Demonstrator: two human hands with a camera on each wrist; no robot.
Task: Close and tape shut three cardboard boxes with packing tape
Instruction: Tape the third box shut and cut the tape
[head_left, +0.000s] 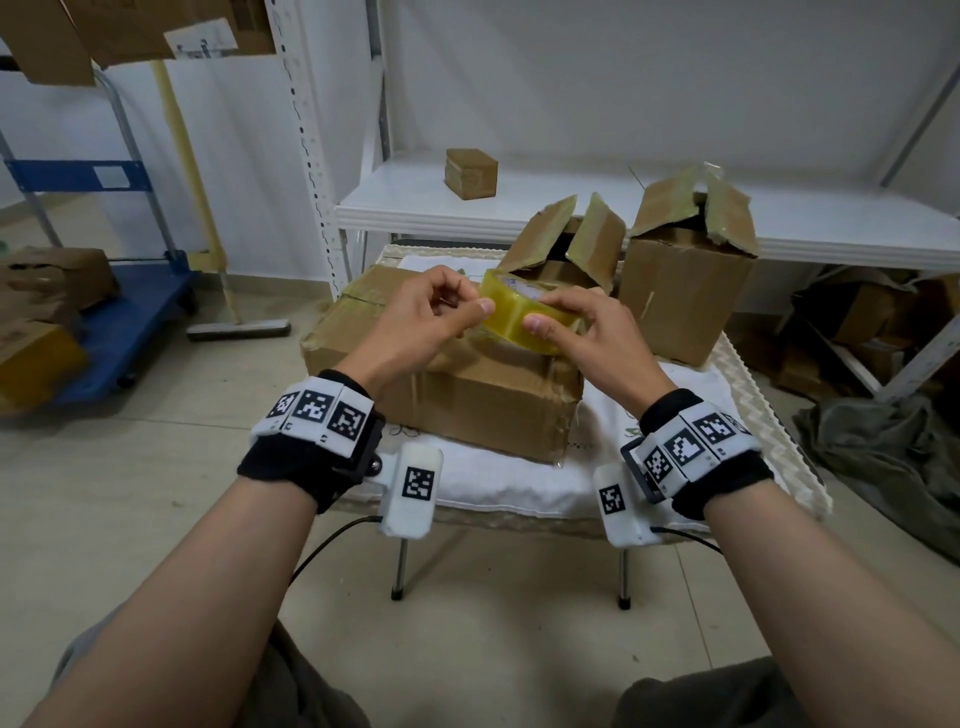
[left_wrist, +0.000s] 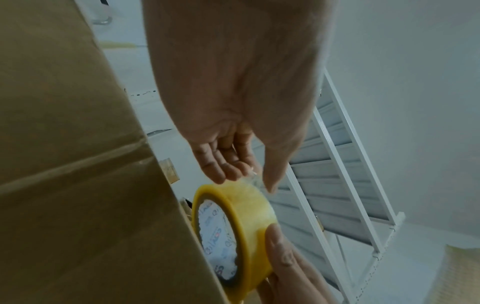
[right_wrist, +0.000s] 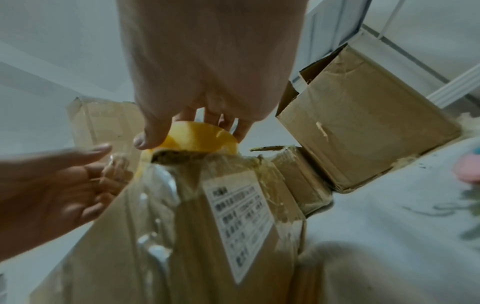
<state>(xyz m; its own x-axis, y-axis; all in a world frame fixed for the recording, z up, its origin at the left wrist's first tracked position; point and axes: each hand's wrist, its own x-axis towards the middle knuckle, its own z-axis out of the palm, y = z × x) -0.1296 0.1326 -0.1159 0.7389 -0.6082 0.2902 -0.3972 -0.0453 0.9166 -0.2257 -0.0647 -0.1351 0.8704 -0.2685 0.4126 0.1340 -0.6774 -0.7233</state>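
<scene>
A yellowish roll of packing tape (head_left: 519, 312) (left_wrist: 241, 226) (right_wrist: 200, 135) is held above the closed cardboard box (head_left: 441, 379) nearest me. My right hand (head_left: 576, 332) grips the roll, thumb on its outer face. My left hand (head_left: 441, 312) pinches the loose clear tape end (left_wrist: 253, 179) at the roll's edge between thumb and fingers. Behind stand two boxes with flaps up: a low middle box (head_left: 566, 244) and a taller right box (head_left: 685, 280) (right_wrist: 363, 131). A printed label (right_wrist: 239, 218) is on the near box's side.
The boxes sit on a small table with a white cloth (head_left: 509, 483). A white shelf (head_left: 571, 208) behind carries a small taped box (head_left: 470, 173). A blue cart (head_left: 119, 322) with cartons stands left; more cartons and cloth (head_left: 883, 447) lie right.
</scene>
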